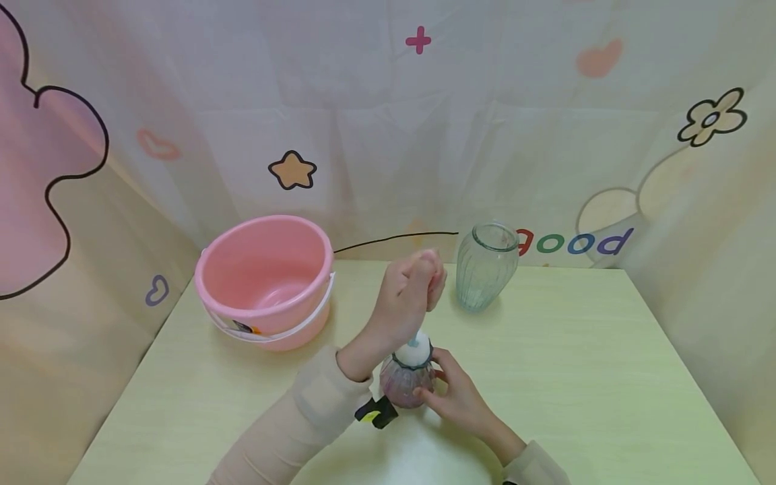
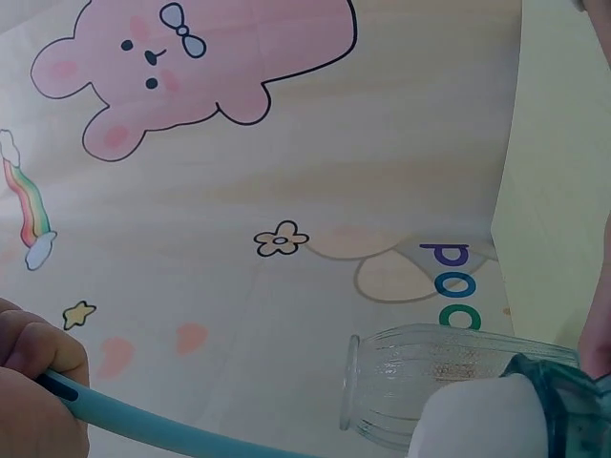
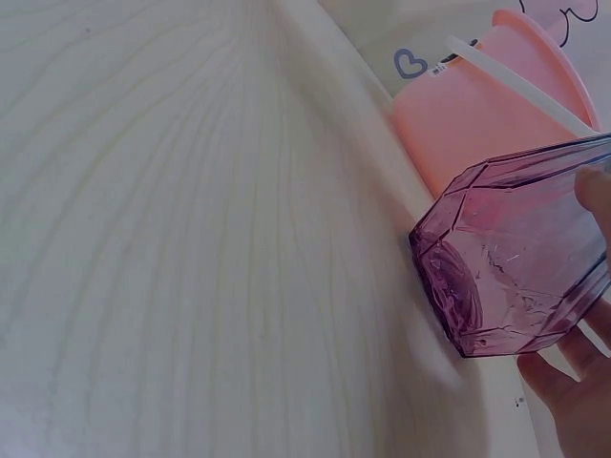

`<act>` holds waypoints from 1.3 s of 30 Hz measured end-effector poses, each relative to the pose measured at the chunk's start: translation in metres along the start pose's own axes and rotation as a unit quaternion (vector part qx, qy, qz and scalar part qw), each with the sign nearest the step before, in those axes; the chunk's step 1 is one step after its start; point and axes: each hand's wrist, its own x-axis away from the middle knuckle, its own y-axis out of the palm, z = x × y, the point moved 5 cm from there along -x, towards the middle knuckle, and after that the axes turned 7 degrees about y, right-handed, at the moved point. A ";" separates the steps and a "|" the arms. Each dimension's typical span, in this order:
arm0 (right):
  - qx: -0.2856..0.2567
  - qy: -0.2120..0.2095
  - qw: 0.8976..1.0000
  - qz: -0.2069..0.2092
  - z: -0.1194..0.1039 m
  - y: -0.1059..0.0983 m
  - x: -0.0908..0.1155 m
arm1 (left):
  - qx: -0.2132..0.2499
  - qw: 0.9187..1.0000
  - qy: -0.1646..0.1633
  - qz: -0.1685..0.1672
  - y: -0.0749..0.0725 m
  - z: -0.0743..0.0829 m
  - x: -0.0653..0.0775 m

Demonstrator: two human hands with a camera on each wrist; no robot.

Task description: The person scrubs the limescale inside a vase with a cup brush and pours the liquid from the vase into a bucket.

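- And it's all lined up in the middle of the surface (image 1: 576, 357): the purple-tinted vase (image 1: 407, 384) stands roughly upright, mouth up, in front of the person!
- The right hand (image 1: 457, 394) has it from the right side, grip closed, thumb on the near face and fingers curled about the glass.
- Up above, the left hand (image 1: 412, 296) is a tight fist, clamped around a light-blue handle (image 2: 172, 426).
- Follow that handle down: it leads with a gentle bend towards a white sponge head (image 1: 415, 353), sitting right at the vase's dark, wavy rim.
- Here's the line that seems to matter: fist on top, sponge below it, vase below that, the vase's long axis pointing up towards the left grip.
- The right hand is the nearer one, touching the vase; the left stays clear of the glass, linked through the handle alone.
- How deep the sponge sits? Can't tell; nor whether the base touches down.
- Out wide, the pink bucket (image 1: 291, 318) on the left, the clear glass jar (image 1: 487, 276) beyond, to the right!
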 end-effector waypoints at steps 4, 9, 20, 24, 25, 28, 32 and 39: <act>-0.002 -0.001 1.000 0.003 0.011 0.002 -0.001 | -0.005 1.000 0.004 0.011 -0.001 0.000 0.002; 0.005 -0.011 1.000 0.011 0.037 0.007 -0.003 | -0.015 1.000 0.009 0.026 -0.001 -0.001 0.005; 0.003 -0.021 1.000 0.011 0.037 0.006 -0.003 | -0.043 0.998 0.016 0.040 0.001 -0.004 0.007; 0.008 -0.010 1.000 0.009 0.036 0.005 -0.002 | -0.043 0.998 0.015 0.039 0.003 -0.004 0.007; 0.009 -0.008 1.000 0.008 0.036 0.005 -0.002 | -0.044 0.998 0.014 0.039 0.003 -0.004 0.007; 0.007 -0.005 1.000 0.006 0.041 0.006 -0.003 | -0.045 0.998 0.014 0.037 0.003 -0.004 0.008; 0.004 -0.008 1.000 0.006 0.042 0.006 -0.002 | -0.047 0.998 0.011 0.034 0.003 -0.005 0.009; 0.010 -0.001 1.000 0.008 0.042 0.007 -0.003 | -0.036 0.999 0.003 0.034 0.002 -0.008 0.009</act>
